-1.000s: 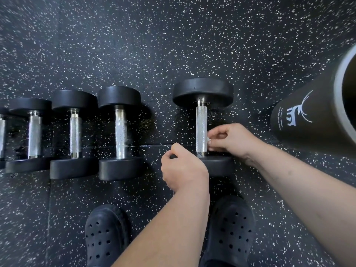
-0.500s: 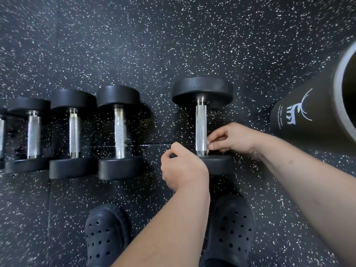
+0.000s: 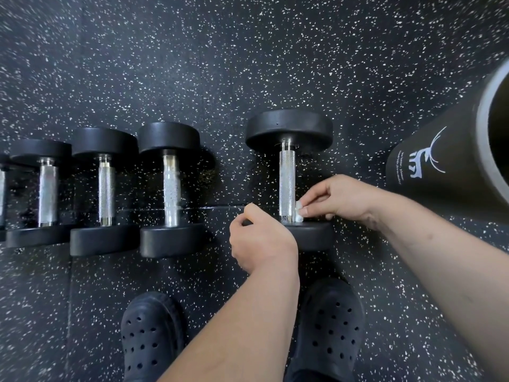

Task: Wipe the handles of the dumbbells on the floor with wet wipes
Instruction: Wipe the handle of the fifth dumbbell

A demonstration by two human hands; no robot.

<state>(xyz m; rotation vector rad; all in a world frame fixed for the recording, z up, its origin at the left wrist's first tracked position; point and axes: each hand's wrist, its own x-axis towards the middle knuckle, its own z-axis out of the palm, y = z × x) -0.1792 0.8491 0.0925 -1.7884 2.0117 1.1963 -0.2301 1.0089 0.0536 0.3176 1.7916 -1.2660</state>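
The dumbbell (image 3: pixel 287 133) I'm on lies on the speckled floor (image 3: pixel 220 64), right of the other dumbbells (image 3: pixel 169 188). My right hand (image 3: pixel 338 197) pinches a small white wipe (image 3: pixel 298 210) against the near end of its handle (image 3: pixel 287 175). My left hand (image 3: pixel 261 238) curls over the near head, apparently gripping it; its fingers are hidden.

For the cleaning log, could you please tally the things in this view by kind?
Dumbbells: 5, leftmost cut off by the frame
Wet wipe: 1, pinched in the right hand
Black clogs: 2
Black cylinder with deer logo: 1
Total: 9
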